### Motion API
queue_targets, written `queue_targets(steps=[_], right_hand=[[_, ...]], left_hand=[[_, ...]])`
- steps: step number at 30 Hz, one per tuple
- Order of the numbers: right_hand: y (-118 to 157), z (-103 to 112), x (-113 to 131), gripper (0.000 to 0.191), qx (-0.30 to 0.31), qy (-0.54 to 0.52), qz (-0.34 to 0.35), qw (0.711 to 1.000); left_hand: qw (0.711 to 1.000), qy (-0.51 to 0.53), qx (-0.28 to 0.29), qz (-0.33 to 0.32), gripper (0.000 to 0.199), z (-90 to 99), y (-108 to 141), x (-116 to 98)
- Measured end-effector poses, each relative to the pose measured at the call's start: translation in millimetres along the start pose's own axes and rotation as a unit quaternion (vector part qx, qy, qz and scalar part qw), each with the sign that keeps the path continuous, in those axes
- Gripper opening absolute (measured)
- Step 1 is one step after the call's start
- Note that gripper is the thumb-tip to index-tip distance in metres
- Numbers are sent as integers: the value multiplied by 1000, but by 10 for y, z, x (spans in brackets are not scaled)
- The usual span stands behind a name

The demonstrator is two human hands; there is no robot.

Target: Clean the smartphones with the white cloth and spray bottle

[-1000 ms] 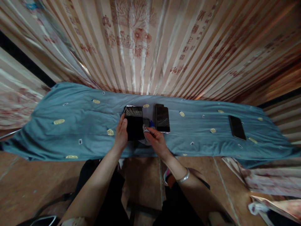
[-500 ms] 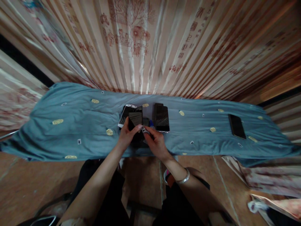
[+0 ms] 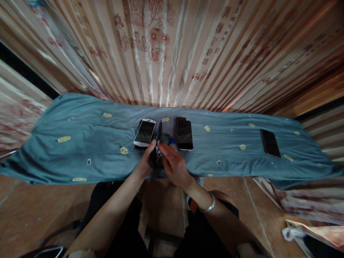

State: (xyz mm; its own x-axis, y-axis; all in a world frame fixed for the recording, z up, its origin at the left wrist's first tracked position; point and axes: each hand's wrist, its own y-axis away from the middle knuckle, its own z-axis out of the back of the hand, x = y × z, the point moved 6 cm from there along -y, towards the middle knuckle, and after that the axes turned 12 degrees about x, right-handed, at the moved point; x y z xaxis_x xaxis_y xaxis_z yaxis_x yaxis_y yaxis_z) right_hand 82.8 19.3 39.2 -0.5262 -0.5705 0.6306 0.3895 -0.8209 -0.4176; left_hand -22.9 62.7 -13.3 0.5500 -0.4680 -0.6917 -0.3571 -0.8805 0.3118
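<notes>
**We've got the dark phone [image 3: 158, 137] edge-on**

Our left hand [image 3: 146, 160] has its fingers closed on it, mid-length, above the table's [image 3: 220, 136] near edge; presumably angled to present its side to our right hand [image 3: 176, 167]. Those fingers pinch a small pale item [image 3: 158, 150]; contact with the phone unclear. White phone [image 3: 145, 131] lies just left, overlapping phones [image 3: 185, 134] right, likely spaced for reach.
</notes>
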Motion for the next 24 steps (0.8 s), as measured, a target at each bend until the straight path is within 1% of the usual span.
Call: queue_targets(steps=[3,6,9,11,14,16,18,21,24], right_hand=[[0,-22,26,59,12,37,5,999],[-8,-57,39,63,33,55,-1,998],[-17,-54,3,66,40,63,3,997],[-23,-15,-61,66,30,68,3,997],[-30,65,-172,64,5,69,-10,998],[-33,104,-205,63,-8,72,-19,997],[-36,115,-182,64,-10,74,-16,997],[-45,89,-101,67,8,67,3,998],[-53,97,-72,69,9,68,17,998]], left_hand=[[1000,13,-16,-1,28,-26,13,-6],[999,14,-37,-16,24,-26,18,-15],[999,14,-38,-27,24,-29,21,6],[999,14,-33,-17,25,-34,26,51],[1000,7,-15,19,26,-54,35,141],[999,1,-6,31,25,-63,35,174],[1000,2,-7,19,24,-57,24,167],[1000,9,-11,-6,25,-46,-3,142],[1000,11,-11,-6,25,-47,-9,153]])
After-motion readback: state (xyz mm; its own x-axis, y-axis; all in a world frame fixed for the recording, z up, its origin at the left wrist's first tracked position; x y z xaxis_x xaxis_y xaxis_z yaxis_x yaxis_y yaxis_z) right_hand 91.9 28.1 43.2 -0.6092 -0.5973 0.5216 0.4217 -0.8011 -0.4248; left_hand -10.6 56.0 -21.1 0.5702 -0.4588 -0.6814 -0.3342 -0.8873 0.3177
